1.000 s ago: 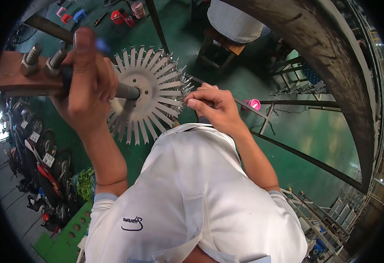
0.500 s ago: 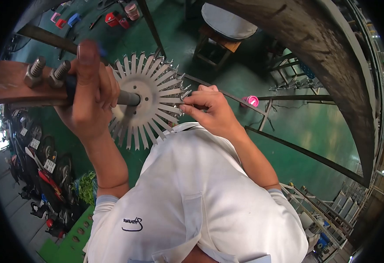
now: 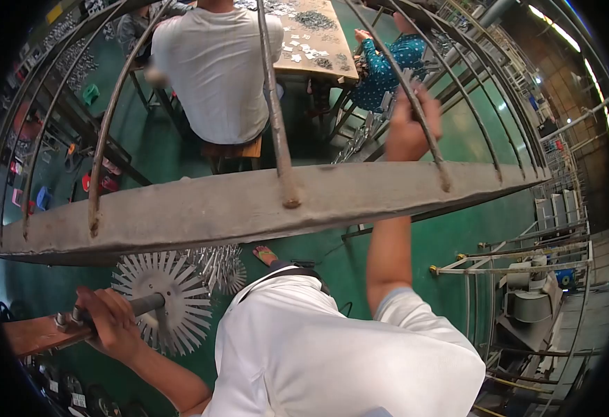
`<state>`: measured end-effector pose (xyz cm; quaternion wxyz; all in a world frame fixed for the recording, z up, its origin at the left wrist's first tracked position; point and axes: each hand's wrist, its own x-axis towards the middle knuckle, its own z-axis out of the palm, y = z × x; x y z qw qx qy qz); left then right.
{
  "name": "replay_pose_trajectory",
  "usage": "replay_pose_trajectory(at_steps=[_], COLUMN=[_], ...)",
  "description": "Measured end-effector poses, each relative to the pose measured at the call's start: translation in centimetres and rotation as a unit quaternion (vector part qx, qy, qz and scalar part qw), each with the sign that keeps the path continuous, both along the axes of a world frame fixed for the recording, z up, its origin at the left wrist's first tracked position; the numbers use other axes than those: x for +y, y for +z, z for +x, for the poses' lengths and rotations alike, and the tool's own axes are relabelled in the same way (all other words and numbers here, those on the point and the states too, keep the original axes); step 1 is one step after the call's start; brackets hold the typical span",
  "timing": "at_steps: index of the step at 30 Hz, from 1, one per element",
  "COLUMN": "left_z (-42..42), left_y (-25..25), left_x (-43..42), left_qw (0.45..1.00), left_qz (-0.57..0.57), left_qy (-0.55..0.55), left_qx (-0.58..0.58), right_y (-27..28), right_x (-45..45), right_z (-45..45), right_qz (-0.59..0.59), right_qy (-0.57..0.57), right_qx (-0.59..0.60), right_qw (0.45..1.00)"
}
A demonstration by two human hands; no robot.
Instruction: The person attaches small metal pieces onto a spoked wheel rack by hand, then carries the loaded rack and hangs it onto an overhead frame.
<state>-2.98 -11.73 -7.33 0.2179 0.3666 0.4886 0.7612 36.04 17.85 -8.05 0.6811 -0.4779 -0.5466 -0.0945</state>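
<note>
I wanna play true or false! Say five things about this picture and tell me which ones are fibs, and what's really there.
1. The slotted disc is on the metal shaft. True.
2. The right hand shows below the grey metal rim. False: in the picture it shows above the rim, behind a thin bar.
3. The left hand is at the metal shaft. True.
4. The person with their back to us wears a bright red shirt. False: the shirt is pale.
5. Small pieces lie on the table. True.
</note>
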Motion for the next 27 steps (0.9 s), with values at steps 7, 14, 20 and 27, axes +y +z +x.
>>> replay_pose_trajectory(at_steps=[7,14,20,27], left_z=[-0.2,-0.5,-0.6,-0.7], left_y=[-0.6,-0.8,-1.1,-1.4], left_x=[-0.1,-0.2,0.0,-0.1], left_qw=[0.999,1.000,1.000,1.000], left_qz=[-0.005,0.003,0.006,0.003], left_qy=[0.030,0.023,0.022,0.026], left_qx=[-0.017,-0.003,0.005,0.002], right_y=[6.2,7.3,7.1,6.8], right_x=[6.2,6.5,6.4,2.9], right_z=[5.6,5.2,5.4,5.1], right_qz=[0.043,0.017,0.092,0.091], right_qy=[-0.177,-0.155,-0.129,-0.061], right_qx=[-0.111,-0.062,-0.015,0.029], right_qw=[0.977,0.986,0.987,0.994])
